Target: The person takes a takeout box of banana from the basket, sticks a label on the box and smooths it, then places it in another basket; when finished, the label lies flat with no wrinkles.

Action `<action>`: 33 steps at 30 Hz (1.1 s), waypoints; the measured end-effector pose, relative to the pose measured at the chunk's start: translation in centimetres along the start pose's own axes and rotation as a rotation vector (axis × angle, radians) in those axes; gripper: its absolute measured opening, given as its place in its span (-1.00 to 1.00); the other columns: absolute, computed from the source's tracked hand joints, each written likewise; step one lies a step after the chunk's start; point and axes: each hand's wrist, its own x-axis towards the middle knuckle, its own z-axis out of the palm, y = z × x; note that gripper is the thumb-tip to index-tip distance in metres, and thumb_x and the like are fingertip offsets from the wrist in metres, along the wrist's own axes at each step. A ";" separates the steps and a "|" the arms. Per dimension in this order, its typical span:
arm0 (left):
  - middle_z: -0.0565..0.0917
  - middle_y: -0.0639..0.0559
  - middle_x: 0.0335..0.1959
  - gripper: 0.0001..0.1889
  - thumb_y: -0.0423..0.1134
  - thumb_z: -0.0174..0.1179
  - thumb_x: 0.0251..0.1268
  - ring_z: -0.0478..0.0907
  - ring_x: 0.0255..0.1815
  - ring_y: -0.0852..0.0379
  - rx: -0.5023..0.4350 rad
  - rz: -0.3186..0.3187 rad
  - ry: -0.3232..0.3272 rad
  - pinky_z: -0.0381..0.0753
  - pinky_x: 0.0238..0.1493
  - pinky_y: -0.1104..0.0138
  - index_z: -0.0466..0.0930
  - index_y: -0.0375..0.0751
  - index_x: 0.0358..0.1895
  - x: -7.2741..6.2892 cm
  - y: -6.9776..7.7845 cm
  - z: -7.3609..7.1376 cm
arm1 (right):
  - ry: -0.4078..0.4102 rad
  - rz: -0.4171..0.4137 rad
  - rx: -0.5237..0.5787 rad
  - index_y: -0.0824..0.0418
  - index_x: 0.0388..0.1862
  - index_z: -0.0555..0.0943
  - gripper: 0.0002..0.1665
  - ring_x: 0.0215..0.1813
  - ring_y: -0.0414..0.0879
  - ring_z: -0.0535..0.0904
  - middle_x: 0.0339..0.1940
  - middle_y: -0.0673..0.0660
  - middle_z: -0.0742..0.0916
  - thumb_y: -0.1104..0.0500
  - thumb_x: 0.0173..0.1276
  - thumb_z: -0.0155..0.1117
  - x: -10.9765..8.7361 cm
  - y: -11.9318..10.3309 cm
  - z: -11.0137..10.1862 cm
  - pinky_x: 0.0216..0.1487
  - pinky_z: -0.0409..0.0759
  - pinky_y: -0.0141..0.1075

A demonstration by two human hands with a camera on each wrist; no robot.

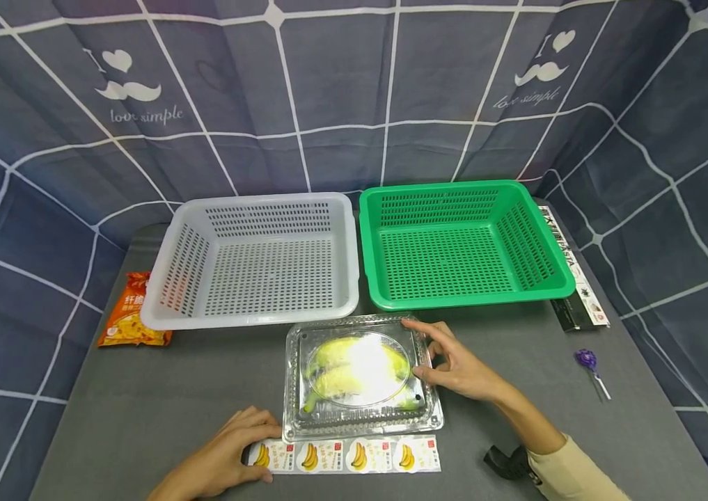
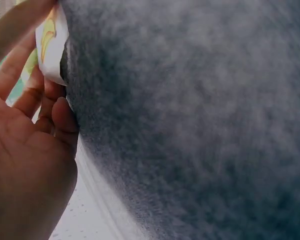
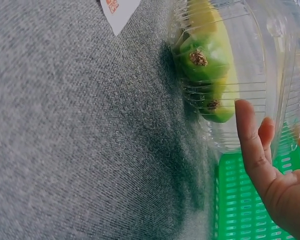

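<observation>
A clear plastic clamshell box [image 1: 360, 417] with green-yellow bananas [image 1: 336, 369] inside lies with its lid over them. My right hand [image 1: 454, 362] is at its right side, index finger reaching to the far corner and thumb on the lid's edge. In the right wrist view, the little finger [image 3: 246, 122] extends beside the box wall. A strip of banana stickers [image 1: 344, 456] lies along the near side of the box. My left hand [image 1: 234, 445] pinches the left end of the strip between thumb and fingers; this end curves up in the left wrist view.
Behind the box stand a white basket [image 1: 354, 299] and a green basket [image 1: 473, 300]. An orange snack bag [image 1: 134, 316] lies at the left. Toward the right are a black-and-white box [image 1: 579, 292], a purple lollipop [image 1: 587, 359] and a black item [image 1: 507, 463] by the right sleeve.
</observation>
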 end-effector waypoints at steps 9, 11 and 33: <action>0.63 0.00 0.02 -0.51 -0.37 0.26 0.27 0.57 -0.10 0.19 -0.533 0.020 -0.091 0.58 -0.13 0.38 0.48 -0.16 0.28 -0.1 -0.4 -1.2 | 0.012 -0.041 -0.029 0.12 0.55 0.17 -0.17 -0.16 -0.14 0.40 0.25 0.26 0.26 0.29 0.36 0.28 -0.3 0.0 -0.2 -0.47 0.66 -0.19; 0.62 -0.05 0.02 -0.56 -0.44 0.24 0.28 0.56 -0.09 0.15 -0.600 0.056 -0.129 0.58 -0.13 0.36 0.49 -0.21 0.23 0.0 -0.4 -1.7 | 0.011 -0.050 -0.019 0.14 0.55 0.16 -0.16 -0.13 -0.14 0.45 0.30 0.25 0.25 0.30 0.36 0.28 -0.4 -0.1 -0.3 -0.40 0.68 -0.19; 0.57 -0.06 0.11 -0.38 -0.70 0.21 0.05 0.55 0.06 0.12 -0.425 0.301 -0.188 0.56 -0.04 0.36 0.51 -0.19 0.23 3.0 4.6 -9.8 | 0.136 -0.236 -0.253 0.22 0.31 0.47 -0.33 0.11 -0.03 0.47 0.22 0.16 0.47 0.34 0.20 0.43 -0.7 -1.0 -1.4 0.05 0.57 -0.20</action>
